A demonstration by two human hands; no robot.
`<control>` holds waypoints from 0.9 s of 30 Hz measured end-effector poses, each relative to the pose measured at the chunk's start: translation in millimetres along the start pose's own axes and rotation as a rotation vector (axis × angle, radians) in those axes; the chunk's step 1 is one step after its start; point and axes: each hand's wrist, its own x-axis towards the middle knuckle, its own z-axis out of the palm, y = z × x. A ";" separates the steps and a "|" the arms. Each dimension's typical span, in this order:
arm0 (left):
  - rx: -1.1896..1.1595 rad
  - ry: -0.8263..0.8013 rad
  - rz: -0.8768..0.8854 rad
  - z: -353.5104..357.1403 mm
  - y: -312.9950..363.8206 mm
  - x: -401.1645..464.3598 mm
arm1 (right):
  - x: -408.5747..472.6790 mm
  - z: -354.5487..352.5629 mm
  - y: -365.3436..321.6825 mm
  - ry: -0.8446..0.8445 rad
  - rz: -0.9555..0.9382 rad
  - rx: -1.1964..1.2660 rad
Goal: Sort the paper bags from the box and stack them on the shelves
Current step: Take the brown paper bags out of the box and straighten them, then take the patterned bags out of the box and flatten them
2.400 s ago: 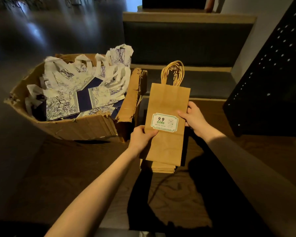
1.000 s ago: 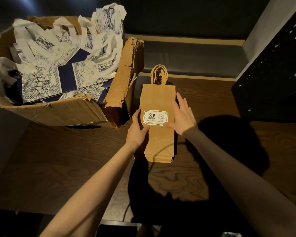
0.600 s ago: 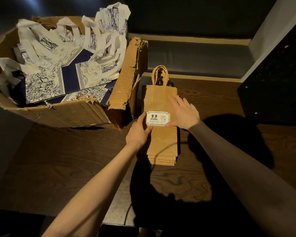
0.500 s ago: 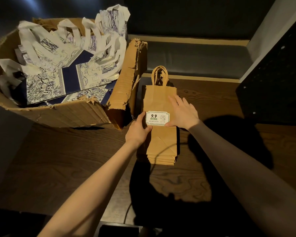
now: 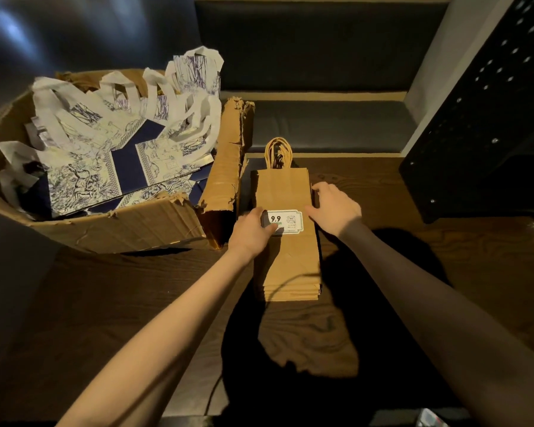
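Observation:
A stack of flat brown paper bags [image 5: 287, 260] with twisted handles lies on the dark wooden shelf [image 5: 136, 303], its top bag bearing a white "9.9" label. My left hand [image 5: 253, 231] holds the stack's left edge, thumb over the label's corner. My right hand [image 5: 333, 208] holds the stack's right edge with its fingers curled over the side. To the left stands a torn cardboard box [image 5: 130, 226] filled with blue-and-white patterned paper bags [image 5: 114, 155] with white handles.
A black perforated metal panel [image 5: 481, 127] rises at the right. Behind the brown stack a dark step or ledge [image 5: 327, 124] runs across. The box's torn flap [image 5: 225, 177] stands just left of the stack.
The brown bag that I held up has come down onto the stack. My right hand slid from flat on top to the stack's right edge; my left thumb moved onto the label.

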 end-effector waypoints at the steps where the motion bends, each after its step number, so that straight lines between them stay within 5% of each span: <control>1: 0.002 -0.010 0.020 -3.8 2.6 -1.2 | -3.5 -5.6 -5.3 0.025 0.027 0.005; 17: -0.525 -0.362 0.254 -122.5 35.2 -18.6 | -56.7 -73.1 -136.4 0.500 0.147 0.110; 27: -0.480 -0.082 0.327 -230.9 -15.5 6.6 | -9.6 -80.8 -225.8 0.409 -0.034 0.144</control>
